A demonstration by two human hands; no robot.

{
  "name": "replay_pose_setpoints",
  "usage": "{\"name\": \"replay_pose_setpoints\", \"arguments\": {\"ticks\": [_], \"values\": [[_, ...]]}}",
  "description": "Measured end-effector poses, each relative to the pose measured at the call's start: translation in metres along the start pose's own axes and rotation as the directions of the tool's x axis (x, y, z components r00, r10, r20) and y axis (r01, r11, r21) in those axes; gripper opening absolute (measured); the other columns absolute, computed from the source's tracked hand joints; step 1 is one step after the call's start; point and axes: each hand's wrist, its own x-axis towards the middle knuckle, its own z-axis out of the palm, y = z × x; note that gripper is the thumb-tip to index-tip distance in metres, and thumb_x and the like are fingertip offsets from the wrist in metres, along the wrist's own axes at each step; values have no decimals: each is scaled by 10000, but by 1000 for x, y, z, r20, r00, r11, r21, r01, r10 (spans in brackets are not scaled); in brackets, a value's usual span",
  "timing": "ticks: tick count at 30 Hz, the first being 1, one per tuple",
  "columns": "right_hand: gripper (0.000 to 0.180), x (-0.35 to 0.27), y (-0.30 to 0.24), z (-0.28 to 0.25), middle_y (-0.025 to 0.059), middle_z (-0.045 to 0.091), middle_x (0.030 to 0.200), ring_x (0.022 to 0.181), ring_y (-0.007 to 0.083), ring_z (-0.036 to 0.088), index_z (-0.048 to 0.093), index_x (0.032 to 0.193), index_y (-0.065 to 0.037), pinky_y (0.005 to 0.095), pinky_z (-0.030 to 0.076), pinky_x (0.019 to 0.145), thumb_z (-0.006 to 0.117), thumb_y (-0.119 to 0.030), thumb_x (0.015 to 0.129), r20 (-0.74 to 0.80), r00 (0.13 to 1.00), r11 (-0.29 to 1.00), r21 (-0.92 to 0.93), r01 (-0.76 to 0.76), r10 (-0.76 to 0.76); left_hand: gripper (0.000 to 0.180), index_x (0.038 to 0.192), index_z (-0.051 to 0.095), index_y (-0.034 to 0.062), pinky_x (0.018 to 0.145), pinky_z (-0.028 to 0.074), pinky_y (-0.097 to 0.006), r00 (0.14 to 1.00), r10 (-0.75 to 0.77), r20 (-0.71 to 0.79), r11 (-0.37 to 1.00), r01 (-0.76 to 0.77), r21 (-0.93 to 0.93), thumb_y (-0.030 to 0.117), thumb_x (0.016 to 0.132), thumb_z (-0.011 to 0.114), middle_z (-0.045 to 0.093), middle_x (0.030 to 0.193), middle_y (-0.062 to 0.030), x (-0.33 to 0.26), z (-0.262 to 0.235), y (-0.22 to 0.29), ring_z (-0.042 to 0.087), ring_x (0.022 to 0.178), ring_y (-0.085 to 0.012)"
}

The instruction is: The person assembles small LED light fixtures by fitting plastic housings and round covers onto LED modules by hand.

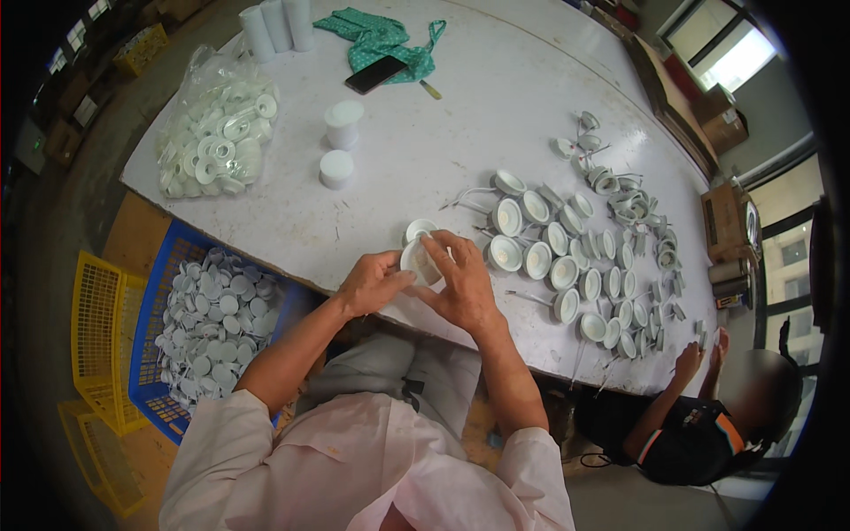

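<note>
At the near edge of the table, a white round lamp housing (413,258) is tilted between my two hands. My left hand (376,281) grips its left side, with the thumb along the lower rim. The fingers of my right hand (464,281) bend over its right side and hide part of the inside. Just behind it, a second white round housing (420,227) rests on the table. Many similar lamp housings (537,260) with pale wires lie in rows to the right of my right hand.
A blue crate (149,354) of white discs stands at lower left, beside yellow crates (93,332). On the table are a bag of white rings (217,133), stacks of white discs (336,166), a phone (375,74) and green cloth (376,37). Another person (686,434) works at right.
</note>
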Motion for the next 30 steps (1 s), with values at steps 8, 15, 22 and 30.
{"name": "replay_pose_setpoints", "arguments": {"ticks": [8,15,22,30], "values": [[691,47,80,-3,181,591,1183,1062,362,570,602,1201,-31,429,475,905,858,-234,593,-282,959,998,59,-18,34,359,1211,549,-71,729,553,-263,982,-14,-189,940,77,331,109,906,612,674,1031,-163,54,-9,39,679,820,-172],[662,72,148,-3,167,614,1164,1149,330,526,615,1198,-73,461,404,988,815,-362,637,-273,926,944,-129,-304,261,358,1174,587,-53,808,539,-296,882,217,-419,908,-25,418,108,860,649,642,1147,-203,73,-48,-25,680,939,-221],[689,77,159,-6,130,600,1218,1211,304,488,597,1246,-113,444,293,1074,755,-441,662,-147,911,849,-330,-412,385,246,1122,607,-63,791,540,-272,907,132,-399,968,-31,249,31,897,575,674,1061,-157,51,-46,-43,688,886,-195],[680,80,178,-14,122,600,1230,1204,315,492,597,1250,-133,454,309,1062,730,-440,659,-114,894,816,-371,-443,434,209,1078,631,-51,743,536,-256,906,129,-402,977,-46,210,39,899,570,700,963,-138,40,-47,-57,696,845,-177]]}}
